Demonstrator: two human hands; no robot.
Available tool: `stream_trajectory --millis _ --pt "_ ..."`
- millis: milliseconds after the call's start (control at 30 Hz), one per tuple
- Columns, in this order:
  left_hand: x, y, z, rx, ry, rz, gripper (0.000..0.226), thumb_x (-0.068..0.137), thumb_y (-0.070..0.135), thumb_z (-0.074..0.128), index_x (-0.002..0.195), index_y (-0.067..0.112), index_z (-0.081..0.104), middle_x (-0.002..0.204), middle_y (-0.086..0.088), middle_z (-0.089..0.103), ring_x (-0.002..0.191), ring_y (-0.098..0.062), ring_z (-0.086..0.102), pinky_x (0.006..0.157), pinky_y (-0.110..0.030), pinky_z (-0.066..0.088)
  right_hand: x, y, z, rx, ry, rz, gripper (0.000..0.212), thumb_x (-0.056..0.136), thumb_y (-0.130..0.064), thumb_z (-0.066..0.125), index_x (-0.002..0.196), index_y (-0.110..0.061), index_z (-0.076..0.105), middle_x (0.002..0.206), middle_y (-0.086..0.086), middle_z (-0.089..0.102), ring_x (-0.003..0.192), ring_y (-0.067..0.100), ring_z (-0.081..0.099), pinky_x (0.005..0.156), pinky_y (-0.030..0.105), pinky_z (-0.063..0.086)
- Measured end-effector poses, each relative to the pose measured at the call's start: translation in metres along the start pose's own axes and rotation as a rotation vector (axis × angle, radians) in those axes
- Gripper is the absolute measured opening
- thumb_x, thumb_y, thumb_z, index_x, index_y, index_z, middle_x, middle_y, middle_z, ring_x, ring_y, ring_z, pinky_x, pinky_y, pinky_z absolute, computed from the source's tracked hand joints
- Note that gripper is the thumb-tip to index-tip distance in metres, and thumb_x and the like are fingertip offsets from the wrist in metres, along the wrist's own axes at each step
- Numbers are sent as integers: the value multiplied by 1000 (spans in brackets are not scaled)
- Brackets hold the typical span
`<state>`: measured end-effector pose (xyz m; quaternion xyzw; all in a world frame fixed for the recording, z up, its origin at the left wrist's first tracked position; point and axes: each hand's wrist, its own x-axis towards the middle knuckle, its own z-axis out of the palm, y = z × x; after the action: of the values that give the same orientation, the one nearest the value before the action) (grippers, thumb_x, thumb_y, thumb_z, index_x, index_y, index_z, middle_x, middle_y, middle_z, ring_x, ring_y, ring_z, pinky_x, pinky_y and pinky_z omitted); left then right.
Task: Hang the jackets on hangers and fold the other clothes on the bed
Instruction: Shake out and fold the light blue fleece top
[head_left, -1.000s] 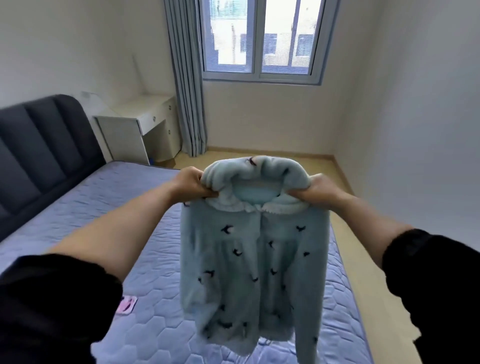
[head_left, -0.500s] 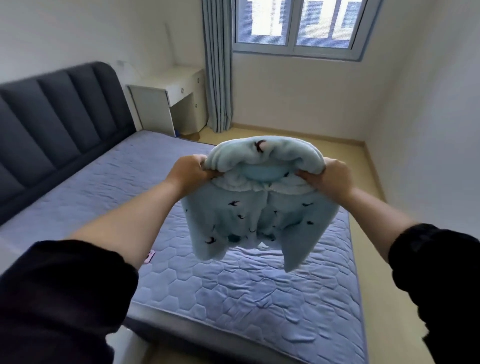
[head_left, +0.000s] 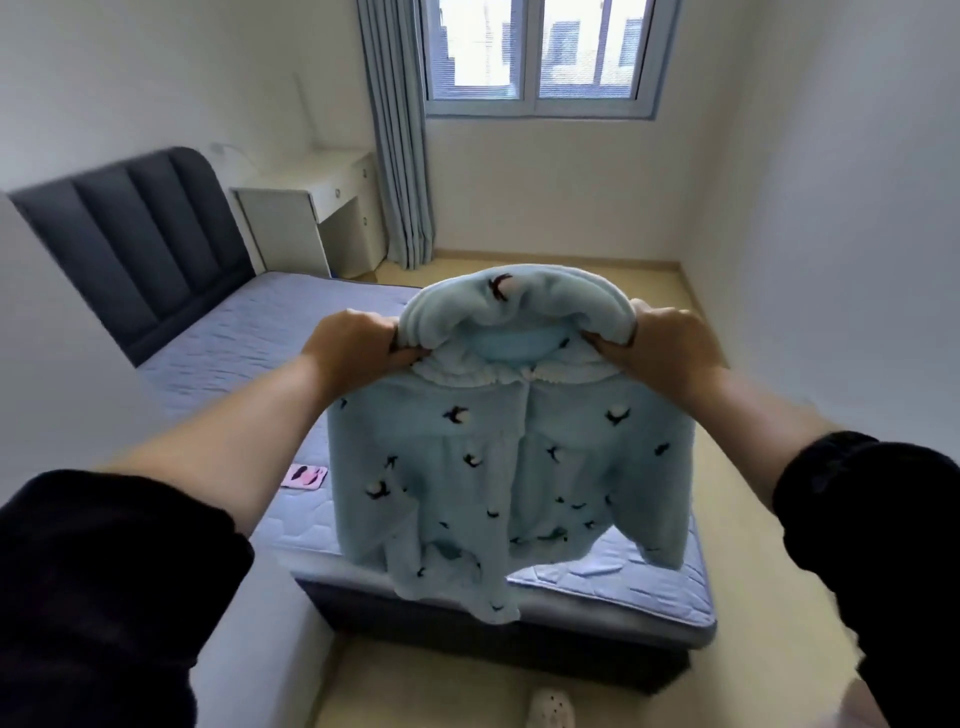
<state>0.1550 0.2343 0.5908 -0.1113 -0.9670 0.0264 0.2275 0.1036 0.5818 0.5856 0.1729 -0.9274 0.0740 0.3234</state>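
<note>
1. Since half a second ago, the jacket (head_left: 509, 467) has dropped from a bunched, flared shape to a full hang. The foot end of the bed (head_left: 260, 332) is now in view below it.
2. Black sleeves (head_left: 104, 597) cover both upper forearms at the bottom corners of the view. The forearms beyond them are bare.
3. A light perforated shoe (head_left: 550, 709) shows at the bottom edge, on the floor (head_left: 727, 364) in front of the bed.
4. Left hand (head_left: 358, 348): fingers curled tight, pinching the jacket at its left shoulder, beside the hood.
5. Right hand (head_left: 660, 348): fingers curled tight, pinching the jacket at its right shoulder.
6. The jacket is light blue fleece with small dark bird marks. It is held up in the air, front facing the camera and hood folded over at the top. Its hem hangs in front of the bed's foot end; contact with the mattress cannot be determined.
7. A small pink item (head_left: 305, 476) lies on the mattress, just left of the jacket.
8. A dark padded headboard (head_left: 140, 234) stands at the far left.
9. A white desk (head_left: 322, 192) stands beside the headboard, in the corner.
10. A grey-blue curtain (head_left: 397, 130) hangs left of the window (head_left: 535, 52) on the far wall.
</note>
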Motion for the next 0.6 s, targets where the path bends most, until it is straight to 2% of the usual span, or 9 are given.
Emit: stream_trajectory --millis 67,133,233,367,467,600 --pt "-17 6 0 11 -42 2 50 85 55 62 79 6 66 74 -18 68 66 -39 62 56 -31 32 -21 -9 -11 -14 29 -14 47 80 -52 70 87 -5 68 65 16 67 56 38 63 51 35 44" --pt "-26 12 2 10 -79 2 50 86 58 58 85 8 67 81 -16 70 74 -38 64 58 -32 32 -36 -10 -13 -16 36 -28 42 76 -47 76 75 -6 67 55 16 63 46 37 60 46 32 43" --pt "-28 18 15 10 -138 -7 53 87 62 51 93 12 65 88 -15 70 82 -36 65 61 -32 32 -46 -2 -3 -14 -58 27 49 79 -57 66 81 -8 68 60 17 65 51 38 61 51 31 37" --pt "-14 17 51 9 -266 -61 55 88 66 44 104 16 62 101 -13 69 93 -35 63 66 -33 34 -43 14 31 -6 -131 29 56 80 -66 54 77 -11 63 63 13 66 55 35 62 52 30 35" --pt "11 10 94 -3 -371 -106 56 88 67 42 111 19 60 108 -11 68 99 -34 61 72 -36 38 -29 27 76 18 -257 53 60 81 -73 42 86 -17 62 76 7 69 68 31 64 57 30 34" --pt "69 0 163 -3 -494 -206 57 89 65 43 120 20 57 118 -12 65 108 -33 59 79 -37 41 9 49 156 67 -379 102 62 82 -75 37 94 -20 63 80 6 69 72 29 64 58 30 37"
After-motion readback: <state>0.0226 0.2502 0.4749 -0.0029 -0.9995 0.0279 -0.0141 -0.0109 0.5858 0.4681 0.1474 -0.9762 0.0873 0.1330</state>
